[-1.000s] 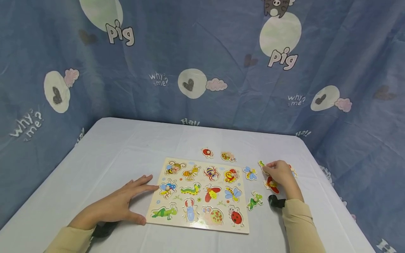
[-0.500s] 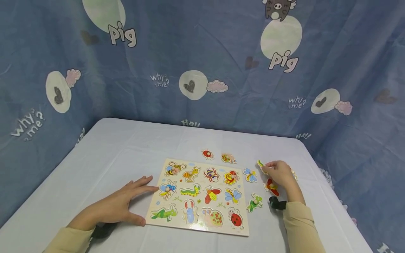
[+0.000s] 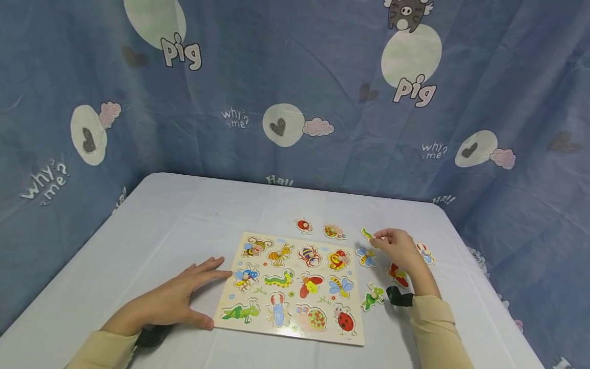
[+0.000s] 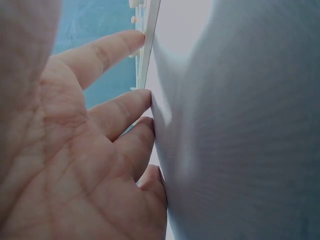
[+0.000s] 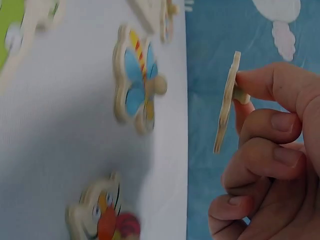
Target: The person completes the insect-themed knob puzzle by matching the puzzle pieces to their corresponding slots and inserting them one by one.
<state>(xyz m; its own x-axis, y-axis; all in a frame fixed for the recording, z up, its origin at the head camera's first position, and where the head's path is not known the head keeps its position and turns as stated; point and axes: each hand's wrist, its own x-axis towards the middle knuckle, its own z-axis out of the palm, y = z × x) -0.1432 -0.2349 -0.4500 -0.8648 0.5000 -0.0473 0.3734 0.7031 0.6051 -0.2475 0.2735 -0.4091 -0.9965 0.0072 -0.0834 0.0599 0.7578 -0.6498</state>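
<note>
My right hand [image 3: 400, 251] pinches the knob of a green caterpillar puzzle piece [image 3: 366, 234], held up above the table beyond the board's right side. In the right wrist view the piece [image 5: 226, 102] appears edge-on, its wooden knob between thumb and finger. The wooden insect puzzle board [image 3: 230, 300] lies flat in front of me. Several knobbed pieces, such as the bee [image 3: 253, 247] and the spider [image 3: 309, 255], sit in it. A printed caterpillar [image 3: 278, 278] shows in its middle row. My left hand [image 3: 172, 297] rests spread on the table, fingertip and thumb touching the board's left edge.
Loose pieces lie around the board: a ladybug [image 3: 303, 225] and a snail [image 3: 334, 231] behind, a blue-winged dragonfly [image 3: 366, 257], a grasshopper [image 3: 372, 297], a red-winged insect [image 3: 397, 275] and a beetle [image 3: 425, 253] to the right. A blue patterned curtain [image 3: 295, 77] hangs behind the table.
My right hand has carried the caterpillar piece leftward and up, toward the board. The beetle piece now shows more fully behind that hand. My left hand has stayed at the board's edge.
</note>
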